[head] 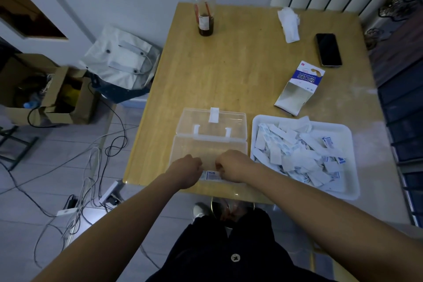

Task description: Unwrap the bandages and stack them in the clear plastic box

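Note:
A clear plastic box (183,144) lies with its lid swung back on the wooden table, near the front edge. My left hand (185,170) and my right hand (231,167) are both closed above the box's near side. Between them they pinch a small white wrapped bandage (211,176) with blue print, one hand at each end. To the right of the box stands a white tray (350,142) heaped with several wrapped bandages (297,153) and loose wrappers. What lies inside the box is hard to make out.
An opened bandage carton (299,87) lies behind the tray. A dark phone (329,49) and crumpled tissue (288,24) sit at the back right. A plastic cup (204,10) with a red straw stands at the back. Cables (91,167), a cardboard box and a bag lie on the floor at left.

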Demonstrator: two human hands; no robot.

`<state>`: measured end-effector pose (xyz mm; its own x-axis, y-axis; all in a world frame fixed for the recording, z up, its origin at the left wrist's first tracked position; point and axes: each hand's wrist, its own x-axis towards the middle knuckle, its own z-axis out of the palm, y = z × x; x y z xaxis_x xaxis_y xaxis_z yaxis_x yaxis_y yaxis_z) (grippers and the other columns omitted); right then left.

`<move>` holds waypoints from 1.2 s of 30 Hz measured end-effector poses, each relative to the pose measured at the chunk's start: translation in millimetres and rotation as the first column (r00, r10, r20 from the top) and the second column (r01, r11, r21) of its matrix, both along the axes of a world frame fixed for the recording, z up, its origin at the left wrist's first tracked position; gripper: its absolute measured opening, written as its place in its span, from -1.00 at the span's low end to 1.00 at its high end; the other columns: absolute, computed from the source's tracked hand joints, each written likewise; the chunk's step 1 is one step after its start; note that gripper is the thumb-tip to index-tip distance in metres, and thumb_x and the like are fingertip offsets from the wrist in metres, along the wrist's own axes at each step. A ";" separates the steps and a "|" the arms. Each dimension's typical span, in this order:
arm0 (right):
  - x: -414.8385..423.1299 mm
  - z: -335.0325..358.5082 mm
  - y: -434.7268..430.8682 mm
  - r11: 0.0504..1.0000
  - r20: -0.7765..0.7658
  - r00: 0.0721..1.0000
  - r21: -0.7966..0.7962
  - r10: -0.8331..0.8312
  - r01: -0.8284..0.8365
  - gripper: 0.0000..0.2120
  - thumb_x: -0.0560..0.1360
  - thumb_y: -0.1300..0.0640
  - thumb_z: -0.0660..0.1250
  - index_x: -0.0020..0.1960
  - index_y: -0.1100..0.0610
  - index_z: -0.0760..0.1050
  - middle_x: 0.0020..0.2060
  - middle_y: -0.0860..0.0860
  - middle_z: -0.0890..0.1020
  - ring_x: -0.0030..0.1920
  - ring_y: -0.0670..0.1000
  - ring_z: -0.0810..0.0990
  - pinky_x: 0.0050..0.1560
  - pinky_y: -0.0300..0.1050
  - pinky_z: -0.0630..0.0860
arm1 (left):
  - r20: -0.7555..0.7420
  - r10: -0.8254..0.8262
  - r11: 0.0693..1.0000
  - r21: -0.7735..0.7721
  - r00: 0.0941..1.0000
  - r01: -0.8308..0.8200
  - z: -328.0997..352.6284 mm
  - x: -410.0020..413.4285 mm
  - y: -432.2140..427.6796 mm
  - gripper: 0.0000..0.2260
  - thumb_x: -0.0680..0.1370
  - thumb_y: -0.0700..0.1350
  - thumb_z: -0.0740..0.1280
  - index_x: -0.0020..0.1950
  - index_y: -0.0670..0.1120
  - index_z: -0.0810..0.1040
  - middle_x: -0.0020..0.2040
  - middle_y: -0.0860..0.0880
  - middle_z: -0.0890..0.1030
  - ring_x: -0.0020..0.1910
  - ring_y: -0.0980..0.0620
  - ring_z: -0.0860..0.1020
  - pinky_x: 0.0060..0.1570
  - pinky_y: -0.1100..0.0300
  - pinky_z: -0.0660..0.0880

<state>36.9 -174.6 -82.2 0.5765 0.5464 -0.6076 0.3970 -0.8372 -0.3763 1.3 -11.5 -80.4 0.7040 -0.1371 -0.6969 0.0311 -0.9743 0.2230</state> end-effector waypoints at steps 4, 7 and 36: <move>11.4 28.9 -20.3 0.888 0.035 0.956 0.382 -0.292 0.257 -0.82 0.55 0.16 0.28 0.07 0.08 0.63 -0.06 -0.02 0.68 -0.07 -0.03 0.61 -0.03 -0.17 0.49 | 0.344 0.189 0.981 -0.117 0.920 -0.158 18.2 1.7 -13.3 -0.75 0.61 -0.14 0.12 0.10 -0.10 0.58 0.03 -0.06 0.56 -0.02 -0.09 0.55 -0.07 0.06 0.47; 23.1 42.6 -57.3 0.690 -0.061 0.853 0.558 -0.519 0.460 -0.85 0.56 0.18 0.28 -0.04 0.02 0.62 -0.20 -0.04 0.68 -0.17 -0.04 0.64 -0.08 -0.09 0.57 | 0.504 0.304 0.937 -0.312 0.809 -0.158 35.6 11.2 -41.1 -0.81 0.55 -0.20 0.17 -0.12 -0.06 0.58 -0.16 0.03 0.56 -0.22 0.03 0.51 -0.26 0.15 0.34; 61.9 -31.4 -277.1 0.647 0.223 0.657 -0.124 -0.720 0.752 -0.42 0.45 -0.12 0.40 0.24 0.25 0.32 0.13 0.15 0.49 0.08 0.19 0.57 -0.15 -0.03 0.41 | 0.066 -0.201 0.924 -0.320 0.977 0.212 -28.7 72.2 -237.0 -0.59 0.63 -0.13 0.10 0.46 0.15 0.32 -0.31 0.01 0.26 -0.22 -0.19 0.47 -0.39 0.17 0.21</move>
<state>98.8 -451.7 -113.7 0.8228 -0.2130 -0.5269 -0.3484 -0.9215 -0.1715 73.6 -248.5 -109.1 0.6567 -0.4958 -0.5682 -0.1755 -0.8333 0.5242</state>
